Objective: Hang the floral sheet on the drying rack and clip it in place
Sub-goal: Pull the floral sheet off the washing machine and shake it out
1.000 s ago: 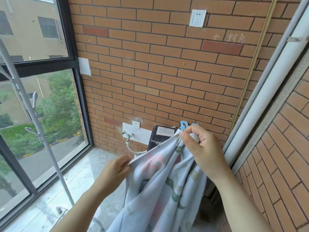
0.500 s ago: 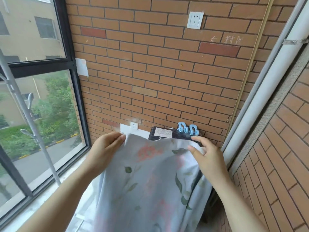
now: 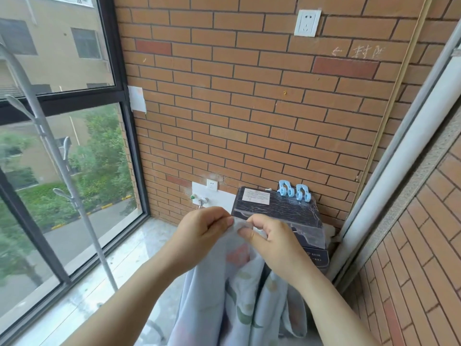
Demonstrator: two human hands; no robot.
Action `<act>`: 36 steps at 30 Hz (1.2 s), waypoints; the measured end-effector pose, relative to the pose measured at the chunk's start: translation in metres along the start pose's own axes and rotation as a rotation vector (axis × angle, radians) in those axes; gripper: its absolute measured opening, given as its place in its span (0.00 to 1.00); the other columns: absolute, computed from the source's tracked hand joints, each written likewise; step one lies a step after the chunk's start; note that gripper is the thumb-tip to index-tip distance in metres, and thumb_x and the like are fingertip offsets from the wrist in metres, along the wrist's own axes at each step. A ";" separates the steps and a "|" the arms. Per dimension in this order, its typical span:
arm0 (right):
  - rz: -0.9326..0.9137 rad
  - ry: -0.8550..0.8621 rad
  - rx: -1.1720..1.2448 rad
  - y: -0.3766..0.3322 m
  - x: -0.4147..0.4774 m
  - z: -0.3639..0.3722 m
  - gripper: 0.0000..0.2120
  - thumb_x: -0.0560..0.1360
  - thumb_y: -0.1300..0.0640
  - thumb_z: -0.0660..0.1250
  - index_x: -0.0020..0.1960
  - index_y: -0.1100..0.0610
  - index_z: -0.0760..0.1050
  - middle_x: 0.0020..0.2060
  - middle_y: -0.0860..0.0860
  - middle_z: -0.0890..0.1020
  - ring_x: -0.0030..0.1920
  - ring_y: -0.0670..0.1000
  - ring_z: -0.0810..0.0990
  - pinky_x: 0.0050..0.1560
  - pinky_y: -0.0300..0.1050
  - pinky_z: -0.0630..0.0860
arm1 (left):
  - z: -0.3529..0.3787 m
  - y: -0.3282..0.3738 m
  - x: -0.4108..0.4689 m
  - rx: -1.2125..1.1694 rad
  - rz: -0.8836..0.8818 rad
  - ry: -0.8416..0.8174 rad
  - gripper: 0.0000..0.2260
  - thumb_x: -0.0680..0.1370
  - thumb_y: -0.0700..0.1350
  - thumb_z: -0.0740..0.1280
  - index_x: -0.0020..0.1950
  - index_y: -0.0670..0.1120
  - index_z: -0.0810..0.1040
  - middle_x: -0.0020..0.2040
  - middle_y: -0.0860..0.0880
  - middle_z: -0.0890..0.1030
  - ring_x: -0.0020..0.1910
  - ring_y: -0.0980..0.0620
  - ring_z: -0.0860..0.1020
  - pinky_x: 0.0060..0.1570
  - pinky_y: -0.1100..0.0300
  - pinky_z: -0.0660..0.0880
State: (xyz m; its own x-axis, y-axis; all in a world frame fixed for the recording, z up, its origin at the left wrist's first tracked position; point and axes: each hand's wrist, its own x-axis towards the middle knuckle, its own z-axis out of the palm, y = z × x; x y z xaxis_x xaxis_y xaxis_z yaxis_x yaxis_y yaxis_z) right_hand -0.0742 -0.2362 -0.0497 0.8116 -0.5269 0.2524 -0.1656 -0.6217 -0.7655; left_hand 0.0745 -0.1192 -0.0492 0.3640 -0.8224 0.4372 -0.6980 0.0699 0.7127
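The floral sheet (image 3: pixel 239 303), pale blue with pink flowers and green leaves, hangs down in folds from both my hands at the bottom centre. My left hand (image 3: pixel 199 236) and my right hand (image 3: pixel 272 240) are close together, each pinching the sheet's top edge. Two light blue clips (image 3: pixel 294 191) lie on top of a dark box (image 3: pixel 279 211) just behind my hands. The grey metal pole of the drying rack (image 3: pixel 62 168), with short side arms, slants up on the left in front of the window.
A brick wall with a socket (image 3: pixel 307 23) faces me. A lower socket and tap (image 3: pixel 204 201) sit left of the box. A white pipe (image 3: pixel 409 156) runs diagonally at the right. Large windows (image 3: pixel 62 151) fill the left; a pale floor lies below.
My hands held the sheet's top edge spread wide half a second ago. They have since come together at the centre, so the sheet now hangs bunched. The view has tilted slightly.
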 end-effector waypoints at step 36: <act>-0.104 0.474 -0.164 0.007 0.018 -0.094 0.13 0.76 0.48 0.64 0.38 0.55 0.76 0.28 0.52 0.75 0.30 0.48 0.70 0.33 0.38 0.67 | -0.089 0.024 0.051 0.196 0.095 0.469 0.09 0.76 0.44 0.64 0.38 0.43 0.77 0.31 0.45 0.76 0.33 0.48 0.72 0.36 0.56 0.69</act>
State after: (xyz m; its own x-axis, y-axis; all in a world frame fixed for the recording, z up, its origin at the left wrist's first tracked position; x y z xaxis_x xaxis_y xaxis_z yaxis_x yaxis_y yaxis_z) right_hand -0.1134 -0.3046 0.0046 0.4917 -0.6387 0.5919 -0.2137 -0.7475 -0.6290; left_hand 0.1309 -0.1090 0.0388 0.4992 -0.4730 0.7260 -0.8277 -0.0123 0.5611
